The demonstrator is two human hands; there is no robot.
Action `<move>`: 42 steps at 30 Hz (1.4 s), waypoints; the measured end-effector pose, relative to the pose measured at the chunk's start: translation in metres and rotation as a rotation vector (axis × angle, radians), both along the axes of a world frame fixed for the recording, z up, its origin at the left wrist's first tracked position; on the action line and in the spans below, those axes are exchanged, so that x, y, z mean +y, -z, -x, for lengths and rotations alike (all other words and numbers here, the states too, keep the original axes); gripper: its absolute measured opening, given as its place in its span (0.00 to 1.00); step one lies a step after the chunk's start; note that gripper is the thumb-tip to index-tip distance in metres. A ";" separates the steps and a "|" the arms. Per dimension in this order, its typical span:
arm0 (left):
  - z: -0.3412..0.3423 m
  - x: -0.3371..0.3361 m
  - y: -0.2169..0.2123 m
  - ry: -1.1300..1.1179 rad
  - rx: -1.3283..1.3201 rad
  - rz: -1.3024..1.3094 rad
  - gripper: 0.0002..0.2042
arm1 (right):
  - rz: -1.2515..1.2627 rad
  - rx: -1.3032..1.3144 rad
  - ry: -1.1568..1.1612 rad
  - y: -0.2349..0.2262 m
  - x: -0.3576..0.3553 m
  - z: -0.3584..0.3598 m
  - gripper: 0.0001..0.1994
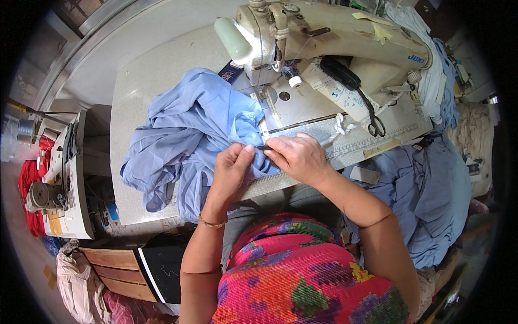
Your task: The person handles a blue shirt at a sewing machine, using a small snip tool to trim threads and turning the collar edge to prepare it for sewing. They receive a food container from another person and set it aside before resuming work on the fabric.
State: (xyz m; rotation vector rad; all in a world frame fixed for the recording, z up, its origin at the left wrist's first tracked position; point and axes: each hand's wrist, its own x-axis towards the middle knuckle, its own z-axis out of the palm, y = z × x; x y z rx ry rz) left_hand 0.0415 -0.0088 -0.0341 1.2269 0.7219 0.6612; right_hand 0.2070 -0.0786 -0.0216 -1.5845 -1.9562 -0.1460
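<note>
Currently, the light-blue cloth (189,119) lies bunched on the desk (137,81), to the left of and in front of the needle area, with its lower folds hanging over your side of the desk. Your left hand (233,164) has its grip closed, thumb against finger, on the right-hand edge of the cloth. Your right hand (301,156) has its grip closed on a small dark piece (262,147) that bridges the fingertips of both hands.

Expect the cloth to handle as light, soft and limp; it should crease readily and is unlikely to break. Take hold at the edge, close to the dark piece, with a fingertip pinch; loose folds would give poor control. Support the overhanging part if its weight drags.

Beyond the cloth stands the sewing machine (334,32). Black-handled scissors (341,73) lie under its arm, near a knotted white strip (340,125). More blue cloth (415,194) is heaped to your right.

Note the limits of view: your fingertips cover most of the dark piece, so its kind and its attachment cannot be determined. The cloth's full shape is lost in its folds, and your legs are largely concealed.
</note>
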 end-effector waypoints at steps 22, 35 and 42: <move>-0.005 0.004 0.007 -0.035 -0.131 0.176 0.10 | -0.083 -0.124 -0.027 0.004 0.002 0.000 0.05; -0.005 0.001 0.004 -0.057 -0.204 0.244 0.11 | -0.069 0.141 0.030 0.006 0.003 -0.002 0.07; -0.001 0.002 -0.002 -0.045 -0.183 0.295 0.08 | 0.087 0.329 0.072 -0.001 0.000 -0.004 0.10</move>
